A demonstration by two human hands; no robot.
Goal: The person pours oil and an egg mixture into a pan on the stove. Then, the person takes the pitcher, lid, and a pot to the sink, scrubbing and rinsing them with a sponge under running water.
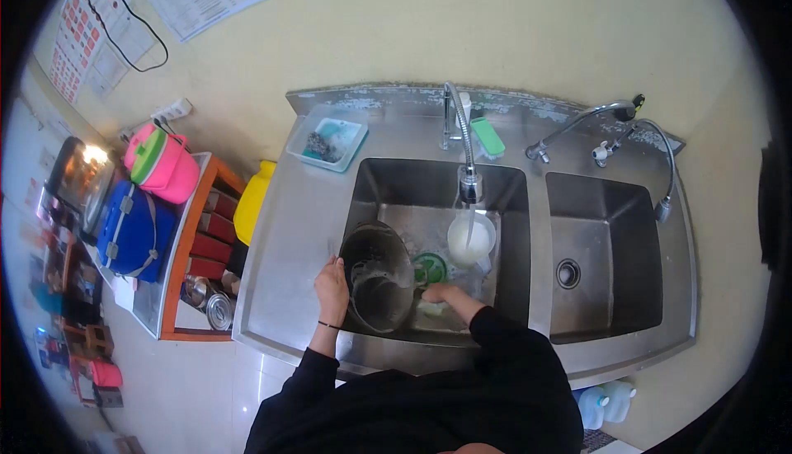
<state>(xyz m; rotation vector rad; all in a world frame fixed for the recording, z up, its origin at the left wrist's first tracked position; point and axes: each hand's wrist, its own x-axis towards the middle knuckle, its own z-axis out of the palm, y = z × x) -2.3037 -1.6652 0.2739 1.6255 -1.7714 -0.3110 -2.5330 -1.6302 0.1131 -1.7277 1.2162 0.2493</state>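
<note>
A large dark metal pot (381, 301) with suds inside tilts in the left sink basin (513, 289). My left hand (332, 289) is closed on its left rim. By the pot's right side, low in the basin, my right hand (445, 293) has its fingers curled; what they hold is hidden. Something pale (432, 310) lies just below those fingers. A round green plastic piece (429, 269) rests on the basin floor beside the pot. Water from the spring-necked faucet (470, 183) runs into a white jug (472, 244) filled with whitish, foamy water.
A clear tub (328, 139) with a steel scourer stands on the left counter. A green brush (488, 137) lies behind the basin. Two more faucets (582, 116) serve the right basin (639, 281). Blue and pink coolers (136, 231) sit on an orange-framed shelf (186, 268) at left.
</note>
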